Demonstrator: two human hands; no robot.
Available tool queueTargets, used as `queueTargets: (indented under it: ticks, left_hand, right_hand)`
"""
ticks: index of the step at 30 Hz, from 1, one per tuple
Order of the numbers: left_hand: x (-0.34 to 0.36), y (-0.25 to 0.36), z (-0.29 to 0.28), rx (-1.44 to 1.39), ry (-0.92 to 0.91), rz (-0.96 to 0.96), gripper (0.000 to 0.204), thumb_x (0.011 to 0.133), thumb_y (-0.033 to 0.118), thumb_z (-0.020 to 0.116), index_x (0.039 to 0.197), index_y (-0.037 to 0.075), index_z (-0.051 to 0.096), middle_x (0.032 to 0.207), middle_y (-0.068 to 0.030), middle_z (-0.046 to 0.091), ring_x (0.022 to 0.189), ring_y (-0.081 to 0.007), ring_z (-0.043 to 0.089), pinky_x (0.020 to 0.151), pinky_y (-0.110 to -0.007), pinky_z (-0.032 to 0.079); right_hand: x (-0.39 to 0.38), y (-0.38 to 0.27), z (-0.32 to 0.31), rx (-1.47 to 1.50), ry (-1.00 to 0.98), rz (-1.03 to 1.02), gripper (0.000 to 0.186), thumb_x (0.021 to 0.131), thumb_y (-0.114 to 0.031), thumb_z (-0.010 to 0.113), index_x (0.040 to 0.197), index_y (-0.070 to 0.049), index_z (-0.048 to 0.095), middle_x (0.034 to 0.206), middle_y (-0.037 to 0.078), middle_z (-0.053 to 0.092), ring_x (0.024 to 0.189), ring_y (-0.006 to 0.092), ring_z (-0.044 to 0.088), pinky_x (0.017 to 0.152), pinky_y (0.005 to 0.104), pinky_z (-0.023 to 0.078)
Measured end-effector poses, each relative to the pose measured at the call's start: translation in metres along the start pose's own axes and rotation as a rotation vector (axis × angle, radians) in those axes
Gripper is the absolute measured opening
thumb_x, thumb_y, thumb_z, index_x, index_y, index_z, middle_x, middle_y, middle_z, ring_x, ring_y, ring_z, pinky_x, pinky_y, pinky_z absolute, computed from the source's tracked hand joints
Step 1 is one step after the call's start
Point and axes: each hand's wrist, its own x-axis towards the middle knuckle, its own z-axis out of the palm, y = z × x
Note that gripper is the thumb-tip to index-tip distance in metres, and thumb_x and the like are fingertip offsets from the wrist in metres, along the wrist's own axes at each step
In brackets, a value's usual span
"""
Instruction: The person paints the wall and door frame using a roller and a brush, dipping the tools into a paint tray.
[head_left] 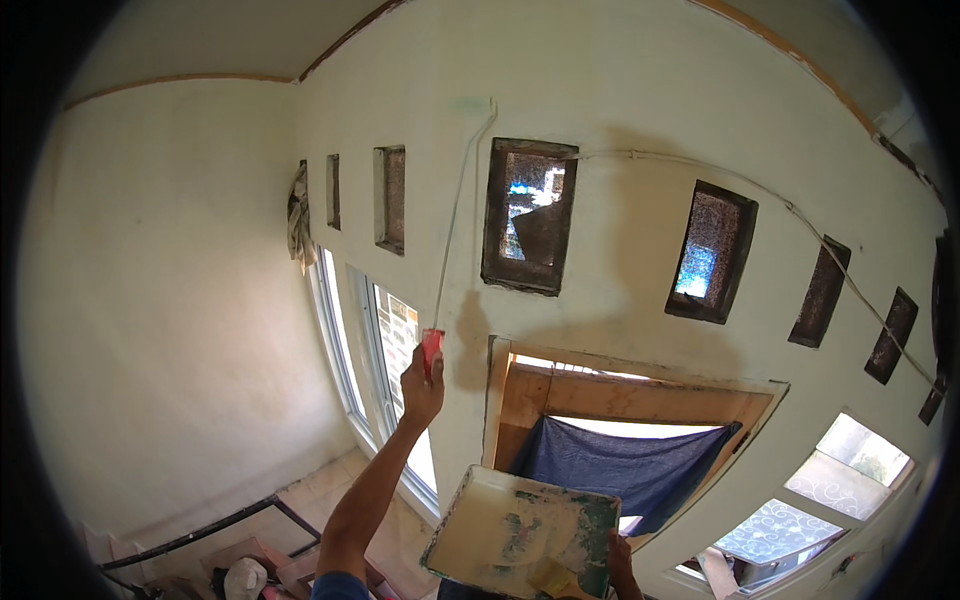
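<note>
My left hand (424, 388) is raised and closed around the red handle of a long-framed paint roller (457, 210). The thin metal rod runs up to a small pale roller head against the wall, left of and above a dark-framed opening. At the lower middle, a paint tray (490, 520) holds pale cream paint and has green stains over its right part. My right hand (621, 568) grips the tray's right edge, with most of its fingers hidden. A yellowish flat piece (553, 577) lies at the tray's near side; its kind I cannot make out.
Small recessed wall openings (528, 215) run in a row, with a cable (720, 170) along the right ones. Below is a wooden frame (640, 395) hung with dark blue cloth (620, 465). Cloth (299, 215) hangs near the left corner. Boxes and bundles (245, 578) lie lower left.
</note>
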Motion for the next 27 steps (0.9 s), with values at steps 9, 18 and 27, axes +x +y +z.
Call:
queueTargets:
  ticks: [9, 18, 27]
  left_hand:
    - [0.144, 0.051, 0.000, -0.239, -0.048, 0.039, 0.035, 0.094, 0.027, 0.052, 0.118, 0.003, 0.058, 0.083, -0.0090, 0.063, 0.070, -0.0092, 0.051, 0.066, -0.025, 0.045]
    - [0.272, 0.132, -0.022, -0.299, -0.031, -0.012, 0.040, 0.088, 0.036, 0.058, 0.084, -0.003, 0.060, 0.052, -0.0064, 0.048, 0.042, -0.0164, 0.049, 0.042, -0.032, 0.042]
    - [0.158, 0.042, 0.014, -0.187, -0.004, 0.045, 0.034, 0.091, 0.031, 0.054, 0.098, -0.002, 0.059, 0.063, -0.0173, 0.055, 0.053, -0.0243, 0.051, 0.053, -0.035, 0.042]
  right_hand:
    - [0.015, 0.029, -0.013, -0.034, 0.051, 0.040, 0.050, 0.094, -0.047, 0.044, 0.101, 0.000, 0.060, 0.083, 0.004, 0.060, 0.074, 0.0123, 0.055, 0.065, 0.0304, 0.046]
    - [0.007, 0.013, -0.012, -0.087, 0.067, 0.038, 0.050, 0.095, -0.046, 0.043, 0.103, 0.001, 0.059, 0.082, 0.004, 0.059, 0.073, 0.0121, 0.054, 0.066, 0.0297, 0.045]
    - [-0.004, -0.007, -0.001, -0.067, 0.005, 0.025, 0.049, 0.096, -0.045, 0.040, 0.104, -0.001, 0.057, 0.083, 0.003, 0.056, 0.074, 0.0102, 0.052, 0.065, 0.0273, 0.044]
